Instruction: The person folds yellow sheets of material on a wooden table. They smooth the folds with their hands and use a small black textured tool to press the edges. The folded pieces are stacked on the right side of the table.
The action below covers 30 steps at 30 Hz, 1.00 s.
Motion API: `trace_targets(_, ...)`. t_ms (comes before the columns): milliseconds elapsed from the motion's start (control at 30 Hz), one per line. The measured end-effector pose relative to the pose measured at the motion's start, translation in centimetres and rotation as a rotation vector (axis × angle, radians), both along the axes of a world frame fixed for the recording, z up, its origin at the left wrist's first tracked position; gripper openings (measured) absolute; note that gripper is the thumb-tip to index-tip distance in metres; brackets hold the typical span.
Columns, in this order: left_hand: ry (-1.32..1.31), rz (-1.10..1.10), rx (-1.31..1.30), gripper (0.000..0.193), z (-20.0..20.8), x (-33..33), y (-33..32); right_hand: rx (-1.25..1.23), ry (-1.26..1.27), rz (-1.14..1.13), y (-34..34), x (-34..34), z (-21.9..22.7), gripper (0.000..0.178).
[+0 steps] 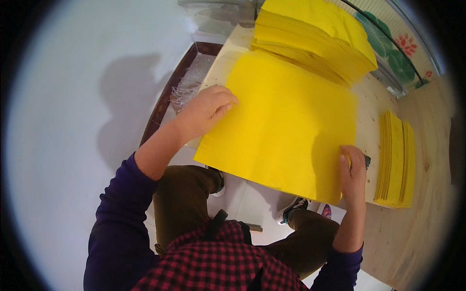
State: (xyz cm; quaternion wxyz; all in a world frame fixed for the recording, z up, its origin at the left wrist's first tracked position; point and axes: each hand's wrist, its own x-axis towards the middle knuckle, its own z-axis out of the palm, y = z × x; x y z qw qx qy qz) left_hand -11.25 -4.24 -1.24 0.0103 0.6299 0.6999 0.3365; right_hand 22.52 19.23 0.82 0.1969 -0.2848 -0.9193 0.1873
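A large yellow sheet point(281, 121), which looks like cloth or felt, lies over the table in front of me. Its near edge hangs past the table's front, above my legs. My left hand point(206, 110) has curled fingers closed at the sheet's left edge. At the opposite edge, near the front right corner, my right hand point(354, 167) pinches the sheet between thumb and fingers. The fingertips of both hands are partly hidden. Behind the sheet rises a thick stack of yellow sheets point(310, 34), its layers fanned at the front.
Two narrow piles of folded yellow pieces point(392, 160) stand on the right of the wooden table point(366, 104). Clear plastic scraps point(191, 82) lie beyond the table's left edge, by a white wall point(63, 121). A small dark object point(367, 160) sits beside my right hand.
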Motion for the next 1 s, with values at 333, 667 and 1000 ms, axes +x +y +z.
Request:
trace_targets(333, -0.068, -0.032, -0.086, 0.016, -0.2, -0.4, -0.4, -0.048, -0.1, -0.059, 0.4, -0.6, 0.6, 0.025)
trace_targets(667, -0.072, 0.011, -0.078, 0.016, 0.0, -0.6, 0.7, -0.047, 0.012, -0.105, 0.8, -1.5, -0.1, 0.027)
trace_targets(1000, -0.151, -0.021, -0.037, 0.026, 0.7, 0.9, -4.5, -0.03, 0.098, -0.118, 0.3, 1.0, -0.7, 0.028)
